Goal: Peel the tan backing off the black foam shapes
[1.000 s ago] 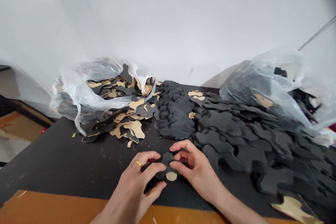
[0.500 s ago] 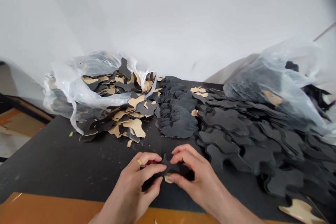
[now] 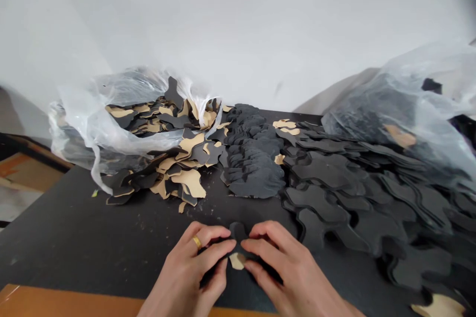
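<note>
Between both hands, low in the middle, is a thin black cut-out piece [image 3: 238, 231] with a wavy outline. A tan patch [image 3: 237, 260] shows at its near edge, partly between the thumbs. My left hand [image 3: 193, 265], with a gold ring, has its fingers curled on the piece's left part. On the right part, my right hand [image 3: 284, 262] holds it with bent fingers and thumb. The fingers cover much of the piece. Beyond the hands, a row of stacked, rounded black pieces [image 3: 256, 181] runs back toward the wall.
On the left, a clear plastic bag [image 3: 80, 121] spills black and tan scraps [image 3: 189, 181]. Larger wavy black pieces [image 3: 322, 205] spread in overlapping piles at right, before another plastic bag [image 3: 375, 104]. An orange-brown sheet [image 3: 67, 302] lies along the near edge of the black table [image 3: 92, 242].
The right hand's index finger and thumb have shifted nearer the body on the piece. More of the tan patch shows between the thumbs. The view has shifted slightly.
</note>
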Demonstrator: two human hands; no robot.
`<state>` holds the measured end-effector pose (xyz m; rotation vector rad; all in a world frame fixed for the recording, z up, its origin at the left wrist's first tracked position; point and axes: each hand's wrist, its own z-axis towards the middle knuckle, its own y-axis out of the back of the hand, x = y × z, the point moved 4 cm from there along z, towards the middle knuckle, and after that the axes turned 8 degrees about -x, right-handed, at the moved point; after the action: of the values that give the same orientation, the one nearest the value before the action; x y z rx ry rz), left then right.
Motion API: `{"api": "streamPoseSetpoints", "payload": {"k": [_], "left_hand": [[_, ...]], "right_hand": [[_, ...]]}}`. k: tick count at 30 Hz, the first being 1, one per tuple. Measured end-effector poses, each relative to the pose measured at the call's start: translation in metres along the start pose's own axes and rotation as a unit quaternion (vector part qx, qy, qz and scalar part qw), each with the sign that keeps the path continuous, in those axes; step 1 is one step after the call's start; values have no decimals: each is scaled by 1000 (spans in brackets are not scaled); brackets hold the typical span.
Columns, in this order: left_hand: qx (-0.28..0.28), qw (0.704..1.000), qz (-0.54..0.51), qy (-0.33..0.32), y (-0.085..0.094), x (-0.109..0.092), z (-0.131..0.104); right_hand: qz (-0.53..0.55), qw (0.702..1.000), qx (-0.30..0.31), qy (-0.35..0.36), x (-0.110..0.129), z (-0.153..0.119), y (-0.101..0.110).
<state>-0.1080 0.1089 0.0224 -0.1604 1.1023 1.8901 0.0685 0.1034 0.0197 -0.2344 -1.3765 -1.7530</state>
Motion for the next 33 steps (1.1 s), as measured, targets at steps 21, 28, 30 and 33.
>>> {"api": "streamPoseSetpoints", "payload": {"k": [21,28,30,33], "left_hand": [[26,999,26,-2,-2,4,-1],[33,999,29,-3,-3,5,2],[34,999,29,-1,-3,4,2],[34,999,27,-3,-3,4,2]], "right_hand": [[-41,998,-37,43,-4,1,-3],[-34,998,-26,35,-5,0,-5],[-30,999,-22,29,-5,0,-6],[-27,999,-19,27,-5,0,-6]]}}
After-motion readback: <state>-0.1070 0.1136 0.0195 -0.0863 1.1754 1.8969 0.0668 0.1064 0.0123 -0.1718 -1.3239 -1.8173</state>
